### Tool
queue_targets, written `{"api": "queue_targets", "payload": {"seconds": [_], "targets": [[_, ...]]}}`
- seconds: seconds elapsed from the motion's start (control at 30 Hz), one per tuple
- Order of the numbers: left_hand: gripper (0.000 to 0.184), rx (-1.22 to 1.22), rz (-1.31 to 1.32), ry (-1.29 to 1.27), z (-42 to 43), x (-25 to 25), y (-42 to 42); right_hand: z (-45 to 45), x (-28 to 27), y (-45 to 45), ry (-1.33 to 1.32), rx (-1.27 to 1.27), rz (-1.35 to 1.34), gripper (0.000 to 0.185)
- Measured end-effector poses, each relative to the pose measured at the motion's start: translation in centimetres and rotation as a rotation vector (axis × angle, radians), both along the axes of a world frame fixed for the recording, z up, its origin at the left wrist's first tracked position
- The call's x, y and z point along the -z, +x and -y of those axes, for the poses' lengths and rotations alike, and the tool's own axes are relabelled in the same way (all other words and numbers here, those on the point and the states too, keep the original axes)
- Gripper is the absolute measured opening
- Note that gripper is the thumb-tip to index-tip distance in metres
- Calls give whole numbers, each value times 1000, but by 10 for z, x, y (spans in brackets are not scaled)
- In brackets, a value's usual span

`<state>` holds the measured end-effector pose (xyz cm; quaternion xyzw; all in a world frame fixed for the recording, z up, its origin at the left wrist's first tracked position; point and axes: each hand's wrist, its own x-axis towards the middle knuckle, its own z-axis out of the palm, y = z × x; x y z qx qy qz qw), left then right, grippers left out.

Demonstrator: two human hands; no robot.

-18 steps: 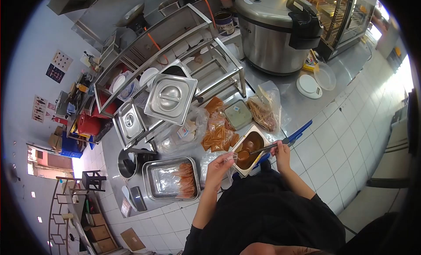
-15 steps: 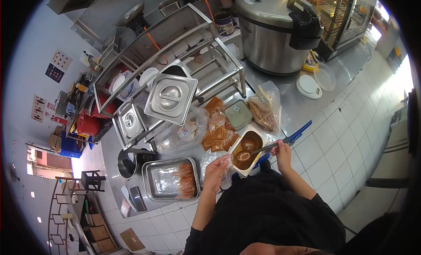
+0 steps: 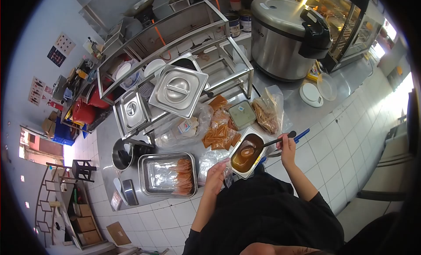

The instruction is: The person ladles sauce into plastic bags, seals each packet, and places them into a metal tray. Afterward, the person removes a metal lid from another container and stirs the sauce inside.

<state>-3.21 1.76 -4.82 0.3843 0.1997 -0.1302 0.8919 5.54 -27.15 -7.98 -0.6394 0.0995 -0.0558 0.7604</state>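
My right hand [image 3: 287,150] is closed around the dark handle of a ladle [image 3: 274,141]. The ladle's bowl end is down in brown sauce [image 3: 239,160], which partly fills a deep rectangular metal pan [image 3: 249,173] in front of my body. To the left of this pan, my left hand [image 3: 215,175] pinches a small clear plastic bag [image 3: 228,172] close to the rim. Past the pan lies a pile of sealed bags of brown sauce [image 3: 220,132]. A metal tray [image 3: 144,184] further left has similar filled packets [image 3: 183,176] lined up along its right side.
A lidded square container [image 3: 242,114] and a bag of brown sticks [image 3: 266,114] sit beyond the pan. Behind them is a metal rack [image 3: 250,79] bearing lidded pans [image 3: 179,91]. A large cooker [image 3: 280,44] and a white scale [image 3: 311,95] are at the right.
The ladle has shifted in the sauce, and its handle now stands more steeply with its round end showing above my right hand. My left hand stays beside the pan. The camera view has turned slightly.
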Motion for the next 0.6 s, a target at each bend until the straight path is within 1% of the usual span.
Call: {"api": "queue_targets", "payload": {"seconds": [0.07,0.1,0.17,0.2,0.27,0.3,0.37,0.4,0.47,0.5,0.57,0.6], "targets": [[34,72,64,109,3,-8,4,0,-5,-7,-314,-147,199,32],[34,63,65,104,5,-12,6,4,-10,-11,-452,-304,319,25],[35,167,75,233,6,-21,12,3,-18,-14,-488,-425,577,17],[35,164,76,232,8,-24,14,5,-21,-13,-489,-428,579,17],[36,192,100,233,11,-30,18,11,-24,-10,-668,-471,794,13],[36,195,100,234,13,-33,20,15,-22,-10,-668,-469,793,13],[36,204,169,301,19,-40,23,21,-10,-12,-635,-377,783,10],[36,211,170,301,20,-42,25,23,2,-16,-637,-370,780,10],[37,244,205,358,24,-45,28,24,32,-29,-415,-176,393,18],[37,251,207,358,26,-48,30,22,36,-31,-416,-169,392,18],[38,278,194,410,30,-54,33,14,45,-34,-194,-7,316,28],[38,286,195,412,31,-56,34,13,50,-34,-181,5,299,31]]}}
